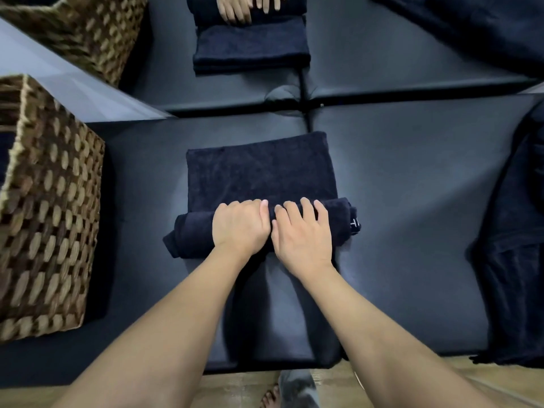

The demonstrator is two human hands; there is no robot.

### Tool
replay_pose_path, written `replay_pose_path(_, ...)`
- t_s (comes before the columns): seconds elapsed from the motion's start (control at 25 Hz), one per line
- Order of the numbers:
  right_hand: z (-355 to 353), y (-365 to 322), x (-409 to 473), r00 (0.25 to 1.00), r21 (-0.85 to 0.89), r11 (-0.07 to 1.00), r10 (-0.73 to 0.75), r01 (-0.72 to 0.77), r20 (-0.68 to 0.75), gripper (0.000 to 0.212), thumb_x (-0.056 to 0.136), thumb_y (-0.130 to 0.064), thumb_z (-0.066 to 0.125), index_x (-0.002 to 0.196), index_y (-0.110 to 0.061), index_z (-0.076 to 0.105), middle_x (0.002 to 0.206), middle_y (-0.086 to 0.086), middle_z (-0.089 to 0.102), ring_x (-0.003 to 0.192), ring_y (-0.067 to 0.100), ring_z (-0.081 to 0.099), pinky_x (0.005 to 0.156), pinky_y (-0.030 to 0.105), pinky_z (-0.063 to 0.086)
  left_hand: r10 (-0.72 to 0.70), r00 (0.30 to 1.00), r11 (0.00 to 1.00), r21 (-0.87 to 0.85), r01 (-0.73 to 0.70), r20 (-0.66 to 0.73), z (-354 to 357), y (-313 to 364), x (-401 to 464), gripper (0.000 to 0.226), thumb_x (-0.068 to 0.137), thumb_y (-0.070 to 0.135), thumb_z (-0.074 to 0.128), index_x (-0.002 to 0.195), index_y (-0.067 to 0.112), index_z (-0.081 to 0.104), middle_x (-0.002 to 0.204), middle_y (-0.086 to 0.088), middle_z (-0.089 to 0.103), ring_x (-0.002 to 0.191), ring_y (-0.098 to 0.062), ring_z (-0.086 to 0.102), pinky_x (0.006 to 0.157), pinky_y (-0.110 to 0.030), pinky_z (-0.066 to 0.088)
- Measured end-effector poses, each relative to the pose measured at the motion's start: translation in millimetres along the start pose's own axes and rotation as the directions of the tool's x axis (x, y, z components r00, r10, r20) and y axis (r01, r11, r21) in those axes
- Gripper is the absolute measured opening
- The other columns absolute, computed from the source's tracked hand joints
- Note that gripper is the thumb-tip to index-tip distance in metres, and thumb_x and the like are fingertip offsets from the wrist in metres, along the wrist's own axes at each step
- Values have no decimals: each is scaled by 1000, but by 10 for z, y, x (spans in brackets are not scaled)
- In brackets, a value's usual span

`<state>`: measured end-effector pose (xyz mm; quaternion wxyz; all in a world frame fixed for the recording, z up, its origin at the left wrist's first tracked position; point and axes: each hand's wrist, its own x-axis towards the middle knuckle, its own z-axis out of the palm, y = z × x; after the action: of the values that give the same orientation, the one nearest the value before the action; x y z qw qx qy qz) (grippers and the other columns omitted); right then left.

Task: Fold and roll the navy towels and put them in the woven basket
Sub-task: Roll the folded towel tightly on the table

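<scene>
Gripping half-rolled navy towel under left hand, right hand, fingers curled.

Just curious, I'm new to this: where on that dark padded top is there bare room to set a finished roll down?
Bare padding lies between the towel being rolled and the loose dark pile at right. A narrower strip separates towel and woven basket.

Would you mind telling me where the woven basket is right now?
In the head view, the woven basket stands at the left edge on the dark padded surface, left of the half-rolled towel.
</scene>
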<state>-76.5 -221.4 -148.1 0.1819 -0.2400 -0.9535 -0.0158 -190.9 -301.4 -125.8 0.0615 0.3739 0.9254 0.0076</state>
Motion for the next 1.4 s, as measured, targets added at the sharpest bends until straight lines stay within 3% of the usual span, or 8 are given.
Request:
replay_pose_path(0.28, 47, 56, 462, 993, -24, 999, -38, 41, 111, 27, 91, -27, 46, 68, -16, 55, 63, 4, 60, 61, 30, 49, 73, 43, 38, -35, 981, 990, -142, 8, -189, 29, -34, -95, 45, 100, 36, 22, 90, 22, 63, 96, 5, 61, 87, -23, 54, 73, -37, 38)
replay_pose_path(0.44, 25, 71, 640, 951, 9, 998, -61, 61, 302, 27, 97, -29, 42, 72, -19, 45, 70, 3, 67, 65, 27, 41, 78, 43, 32, -30, 966, 996, -91, 7, -258, 236, 39, -344, 43, 101, 37, 33, 126, 21, 64, 118, 5, 64, 108, -22, 59, 104, -41, 39)
replay_pose_path(0.6, -13, 24, 678, 963, 25, 998, 56, -65, 262, 25, 100, -28, 41, 78, -18, 51, 80, 4, 65, 71, 28, 49, 78, 42, 34, 28, 976, 1000, 2, -28, -216, 88, -55, 8, 45, 101, 36, 24, 80, 22, 62, 80, 1, 64, 71, -27, 54, 69, -39, 34)
replay_pose_path(0.8, 98, -29, 274, 996, 13, 1000, 23, -24, 80, 35, 100, -31, 41, 115, -11, 65, 107, 9, 64, 107, 40, 59, 101, 50, 41, 31, 999, 999, -12, -31, -11, -88, -89, 385, 47, 104, 34, 20, 69, 23, 50, 78, 1, 69, 69, -25, 53, 67, -36, 31)
replay_pose_path(0.96, 125, 67, 567, 997, -55, 995, -82, 82, -4, 31, 98, -31, 45, 80, -13, 64, 73, 7, 62, 69, 33, 55, 77, 46, 41, -30, 999, 997, -74, 28, -19, -127, -81, 430, 49, 105, 34, 18, 69, 23, 48, 77, 0, 68, 71, -26, 57, 67, -36, 31)
replay_pose_path(1.08, 156, 109, 771, 990, -45, 990, -129, 132, 64, 36, 97, -28, 41, 66, -15, 55, 61, 7, 59, 57, 29, 46, 69, 43, 32, -38, 983, 994, -112, 18, -180, -37, -76, 230, 44, 101, 34, 18, 79, 26, 56, 84, 6, 67, 76, -23, 56, 70, -37, 32)
replay_pose_path(1.24, 70, 93, 1062, 922, -17, 989, -130, 146, 364, 32, 100, -29, 33, 71, -18, 42, 66, 5, 65, 58, 27, 40, 75, 43, 28, -70, 952, 988, -152, 25, -299, 150, -24, 21, 41, 102, 34, 32, 122, 21, 65, 119, 7, 67, 107, -20, 60, 101, -40, 40)
replay_pose_path(1.4, 53, 89, 1215, 907, 16, 999, -52, 50, 418, 35, 103, -30, 28, 79, -18, 52, 78, 4, 67, 66, 27, 44, 76, 41, 26, -36, 982, 999, -3, 36, -187, -28, -96, 388, 42, 101, 34, 24, 84, 24, 61, 83, 4, 66, 71, -23, 52, 70, -37, 33)
